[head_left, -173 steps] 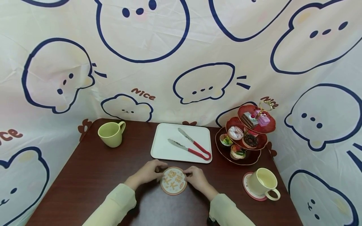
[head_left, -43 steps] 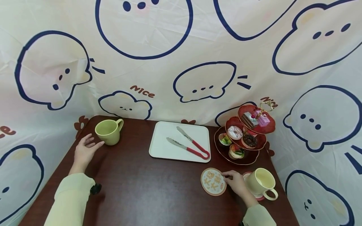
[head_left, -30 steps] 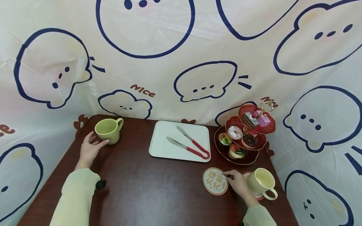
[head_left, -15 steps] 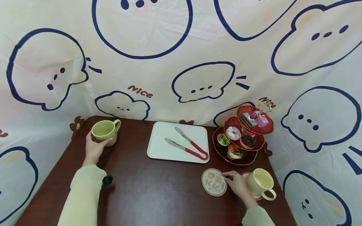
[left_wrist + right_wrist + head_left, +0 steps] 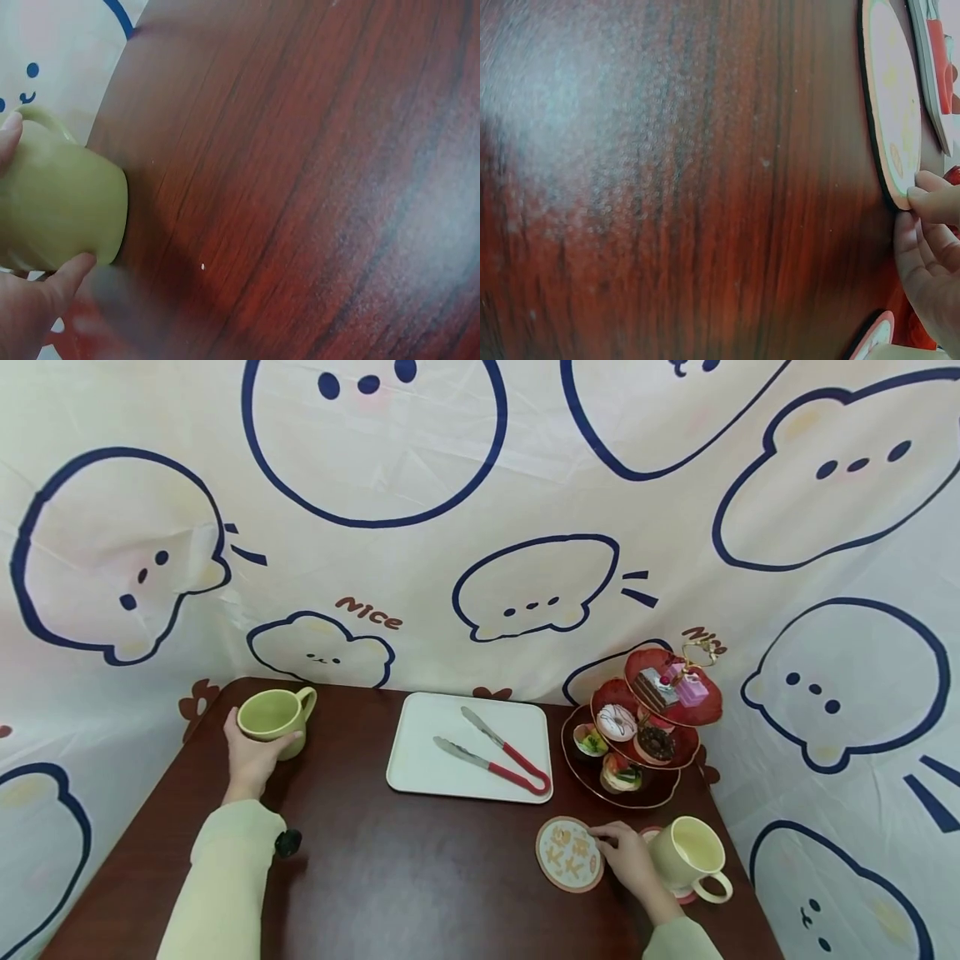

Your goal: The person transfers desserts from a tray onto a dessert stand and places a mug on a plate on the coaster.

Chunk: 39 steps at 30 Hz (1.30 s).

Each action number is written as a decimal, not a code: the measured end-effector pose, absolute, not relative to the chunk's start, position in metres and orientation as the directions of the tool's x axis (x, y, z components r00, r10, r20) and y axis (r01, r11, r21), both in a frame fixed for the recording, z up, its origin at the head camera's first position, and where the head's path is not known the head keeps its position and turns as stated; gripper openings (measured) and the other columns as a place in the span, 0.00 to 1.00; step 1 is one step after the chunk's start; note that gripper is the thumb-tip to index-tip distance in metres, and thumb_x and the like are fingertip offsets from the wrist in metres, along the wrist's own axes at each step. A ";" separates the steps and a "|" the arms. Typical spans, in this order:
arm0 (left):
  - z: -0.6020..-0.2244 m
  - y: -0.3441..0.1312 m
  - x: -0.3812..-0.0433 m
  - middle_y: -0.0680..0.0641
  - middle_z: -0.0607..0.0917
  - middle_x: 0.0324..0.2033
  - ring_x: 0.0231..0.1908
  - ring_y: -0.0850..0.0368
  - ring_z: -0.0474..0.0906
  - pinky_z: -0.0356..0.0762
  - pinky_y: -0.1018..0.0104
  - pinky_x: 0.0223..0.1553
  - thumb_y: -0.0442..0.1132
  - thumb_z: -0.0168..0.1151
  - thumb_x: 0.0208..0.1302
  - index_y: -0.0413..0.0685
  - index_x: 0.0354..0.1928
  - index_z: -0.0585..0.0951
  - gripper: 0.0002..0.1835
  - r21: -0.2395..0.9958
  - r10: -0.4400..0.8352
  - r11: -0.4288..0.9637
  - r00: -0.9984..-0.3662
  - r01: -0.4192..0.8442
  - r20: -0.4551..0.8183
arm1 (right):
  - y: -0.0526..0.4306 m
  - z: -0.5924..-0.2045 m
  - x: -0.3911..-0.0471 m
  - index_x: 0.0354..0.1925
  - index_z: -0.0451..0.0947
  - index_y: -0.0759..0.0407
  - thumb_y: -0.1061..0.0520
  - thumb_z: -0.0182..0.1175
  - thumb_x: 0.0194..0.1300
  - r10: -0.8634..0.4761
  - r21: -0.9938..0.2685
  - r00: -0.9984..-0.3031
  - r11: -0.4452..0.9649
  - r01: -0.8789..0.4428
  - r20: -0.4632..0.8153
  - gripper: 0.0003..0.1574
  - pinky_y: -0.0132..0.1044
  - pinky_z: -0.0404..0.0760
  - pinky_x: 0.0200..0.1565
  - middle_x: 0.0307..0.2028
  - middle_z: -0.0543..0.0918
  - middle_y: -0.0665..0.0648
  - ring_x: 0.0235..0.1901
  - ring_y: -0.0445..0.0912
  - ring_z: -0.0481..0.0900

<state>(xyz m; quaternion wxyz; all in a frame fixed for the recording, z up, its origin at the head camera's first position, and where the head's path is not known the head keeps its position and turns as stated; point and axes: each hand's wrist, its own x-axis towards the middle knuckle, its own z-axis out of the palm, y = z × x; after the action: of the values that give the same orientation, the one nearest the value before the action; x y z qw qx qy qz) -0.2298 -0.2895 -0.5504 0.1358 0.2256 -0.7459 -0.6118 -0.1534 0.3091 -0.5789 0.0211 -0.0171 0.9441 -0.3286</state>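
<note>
At the table's back left stands a green mug, its handle to the back right. My left hand grips the mug's body, and in the left wrist view the thumb presses near the base while a fingertip shows by the handle. A round coaster with a tan rim and orange print lies front right of centre. My right hand pinches its right edge; the right wrist view shows the thumb on top of the rim and fingers beside and below it.
A pale yellow mug stands on a pink-rimmed coaster, just right of my right hand. Behind lies a white tray with red-handled tongs. A three-tier stand with toy cakes and doughnuts is at the back right.
Both hands held the coaster mid-table; the right hand has taken it rightward, close to the yellow mug. My left hand let go, reached back left and now grips the green mug.
</note>
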 end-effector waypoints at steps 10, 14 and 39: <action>-0.547 -0.286 -0.230 0.36 0.53 0.76 0.74 0.40 0.52 0.53 0.48 0.74 0.33 0.74 0.59 0.48 0.79 0.41 0.58 0.962 -0.542 0.179 -0.837 -0.205 -0.077 | 0.310 -0.574 -0.155 0.45 0.89 0.61 0.70 0.64 0.65 -0.054 -0.603 -0.998 0.797 -0.030 -0.021 0.12 0.50 0.82 0.44 0.43 0.83 0.58 0.44 0.55 0.82; -0.548 -0.285 -0.228 0.36 0.55 0.76 0.74 0.40 0.54 0.55 0.47 0.73 0.36 0.75 0.60 0.49 0.79 0.42 0.58 0.958 -0.548 0.197 -0.834 -0.210 -0.070 | 0.309 -0.575 -0.155 0.45 0.89 0.61 0.70 0.64 0.65 -0.044 -0.607 -0.999 0.795 -0.017 -0.030 0.12 0.49 0.81 0.44 0.43 0.83 0.58 0.44 0.54 0.82; -0.546 -0.286 -0.222 0.37 0.58 0.75 0.73 0.40 0.56 0.58 0.44 0.72 0.43 0.76 0.59 0.50 0.80 0.47 0.57 0.945 -0.556 0.231 -0.828 -0.230 -0.065 | 0.313 -0.573 -0.156 0.45 0.89 0.59 0.69 0.65 0.65 -0.079 -0.590 -0.996 0.806 -0.044 -0.034 0.13 0.47 0.81 0.43 0.43 0.83 0.56 0.42 0.51 0.82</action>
<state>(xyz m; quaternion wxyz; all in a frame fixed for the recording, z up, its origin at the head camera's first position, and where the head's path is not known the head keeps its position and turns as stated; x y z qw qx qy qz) -0.2215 -0.2861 -0.5463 0.1445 0.2548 -0.7712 -0.5652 -0.1564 0.3131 -0.5730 0.0287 -0.0323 0.9499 -0.3095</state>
